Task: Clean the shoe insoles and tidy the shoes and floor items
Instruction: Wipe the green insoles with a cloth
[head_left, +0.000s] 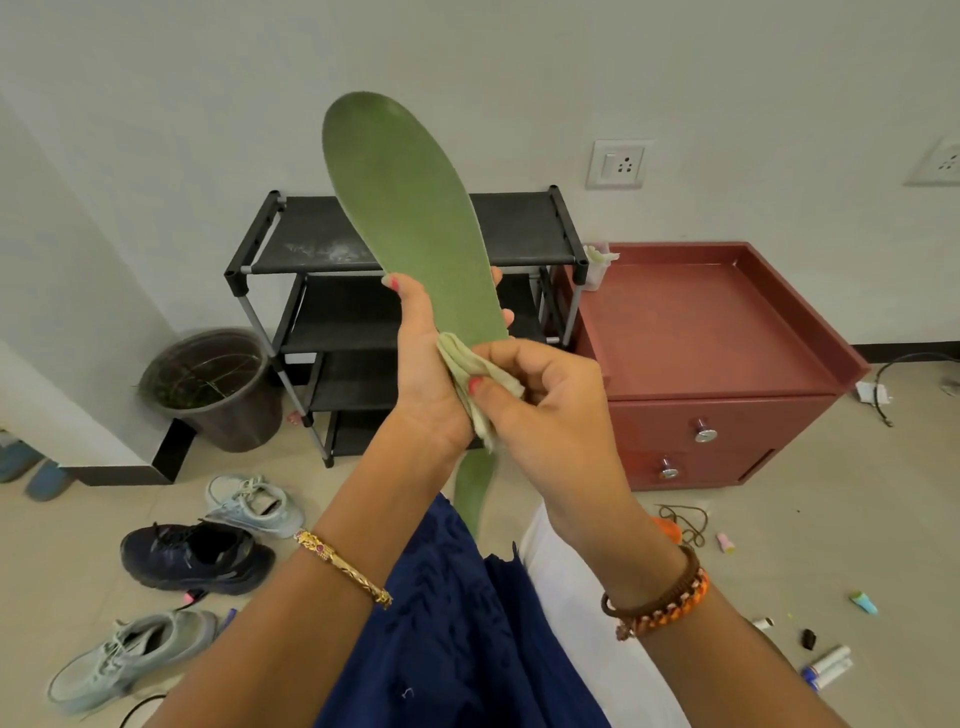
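On the tiled floor (779, 545) before the black shoe rack (524, 228), I see sneakers (197, 558) scattered. My left hand (423, 374) curls its fingers (501, 278) round a green insole (410, 218) rising above them. My right hand (540, 395) pinches a pale cloth (467, 364) against the insole, just below the left fingers.

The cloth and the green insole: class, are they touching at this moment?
Touching. The head view shows the cloth, pinched in the right hand, pressed against the green insole that the left hand grips.
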